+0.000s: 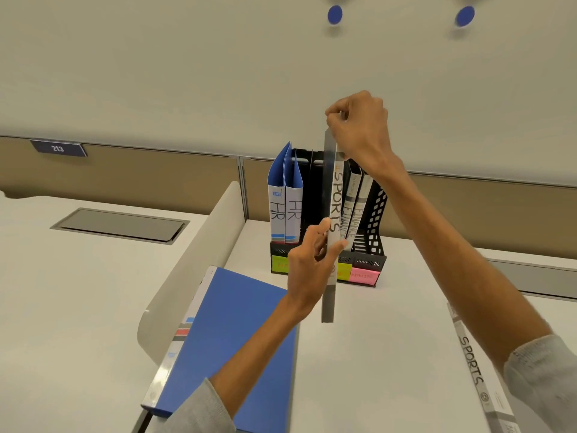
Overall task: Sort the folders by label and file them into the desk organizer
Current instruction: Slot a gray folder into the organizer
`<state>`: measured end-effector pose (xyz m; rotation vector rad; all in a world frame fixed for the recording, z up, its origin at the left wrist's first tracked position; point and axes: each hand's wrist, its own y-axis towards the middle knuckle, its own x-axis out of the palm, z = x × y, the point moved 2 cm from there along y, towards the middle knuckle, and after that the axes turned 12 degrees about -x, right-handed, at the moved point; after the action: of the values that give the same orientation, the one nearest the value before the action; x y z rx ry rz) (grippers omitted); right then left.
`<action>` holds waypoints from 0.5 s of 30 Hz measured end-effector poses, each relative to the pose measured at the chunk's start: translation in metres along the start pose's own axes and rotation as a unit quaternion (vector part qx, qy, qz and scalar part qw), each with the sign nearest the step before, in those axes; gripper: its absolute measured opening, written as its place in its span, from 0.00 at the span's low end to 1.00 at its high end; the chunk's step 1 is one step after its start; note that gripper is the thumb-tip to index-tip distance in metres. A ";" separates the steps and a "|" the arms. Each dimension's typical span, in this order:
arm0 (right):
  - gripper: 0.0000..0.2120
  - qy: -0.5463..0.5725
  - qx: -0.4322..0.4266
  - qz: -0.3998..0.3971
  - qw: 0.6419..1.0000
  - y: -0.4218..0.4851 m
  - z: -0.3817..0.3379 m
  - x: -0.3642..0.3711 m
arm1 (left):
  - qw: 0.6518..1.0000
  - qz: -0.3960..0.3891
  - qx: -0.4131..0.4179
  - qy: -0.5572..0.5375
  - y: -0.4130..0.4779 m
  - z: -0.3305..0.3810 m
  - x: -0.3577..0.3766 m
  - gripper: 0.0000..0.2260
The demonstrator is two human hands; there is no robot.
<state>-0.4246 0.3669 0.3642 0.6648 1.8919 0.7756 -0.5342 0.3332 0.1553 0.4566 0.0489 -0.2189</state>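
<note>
A grey folder marked SPORTS (334, 201) stands upright in the air in front of the black desk organizer (370, 260). My right hand (359, 129) grips its top end. My left hand (312, 264) pinches its spine lower down. Two blue HR folders (285, 210) stand in the organizer's left slot and two FINANCE folders (354, 210) in a right slot. Yellow and pink labels (363, 276) are stuck along the organizer's front. A blue folder (231, 342) lies flat at the near left, and another SPORTS folder (474, 367) lies at the near right.
A curved beige divider panel (193, 267) rises left of the blue folder. A grey cable hatch (121, 225) is set into the neighbouring desk on the left. Behind the organizer runs a tan partition (156, 176) with a plate numbered 213 (58, 148).
</note>
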 end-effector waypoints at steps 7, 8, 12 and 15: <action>0.13 0.005 0.005 0.072 0.997 0.027 0.008 -0.016 | 0.998 -0.027 0.018 -0.056 0.036 0.011 0.001 0.21; 0.14 0.005 0.005 0.074 0.997 0.030 0.008 -0.017 | 0.997 -0.033 0.020 -0.062 0.040 0.012 0.002 0.21; 0.14 0.007 -0.005 0.097 0.995 0.038 0.010 -0.021 | 0.995 -0.023 0.039 -0.093 0.050 0.012 0.001 0.21; 0.14 -0.005 -0.023 0.118 0.993 0.044 0.009 -0.019 | 0.994 -0.013 0.020 -0.106 0.062 0.003 0.002 0.20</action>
<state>-0.4035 0.3841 0.4049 0.8728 1.8014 0.9610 -0.5180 0.3858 0.1851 0.4709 -0.1569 -0.2933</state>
